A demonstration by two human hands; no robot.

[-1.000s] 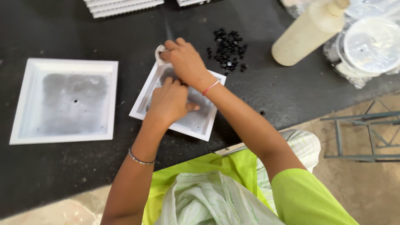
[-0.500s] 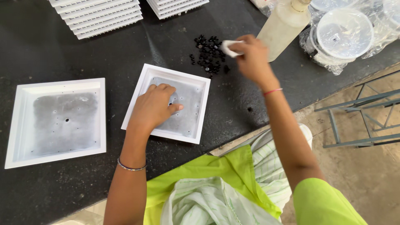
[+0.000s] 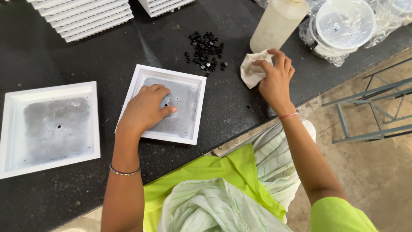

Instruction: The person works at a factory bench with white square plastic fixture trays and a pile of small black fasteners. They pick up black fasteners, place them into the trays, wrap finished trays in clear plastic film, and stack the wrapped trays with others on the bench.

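My left hand (image 3: 148, 109) rests flat, fingers spread, inside a square white tray (image 3: 195, 116) with a grey smeared floor and a small centre hole, holding it down on the black table. To the right, my right hand (image 3: 274, 77) grips a crumpled white cloth (image 3: 251, 71) lying on the table beside a tall cream plastic bottle (image 3: 277, 23). A scatter of small black round parts (image 3: 206, 51) lies between the tray and the bottle.
A second square white tray (image 3: 51, 124) lies at the left. Stacks of white trays (image 3: 86, 15) stand at the back. Clear round containers in plastic wrap (image 3: 343, 23) sit at the back right. A grey metal frame (image 3: 369, 111) stands on the floor beyond the table edge.
My right hand has left the tray with the cloth and moved right, down to the table next to the bottle. My left hand stays on the tray.
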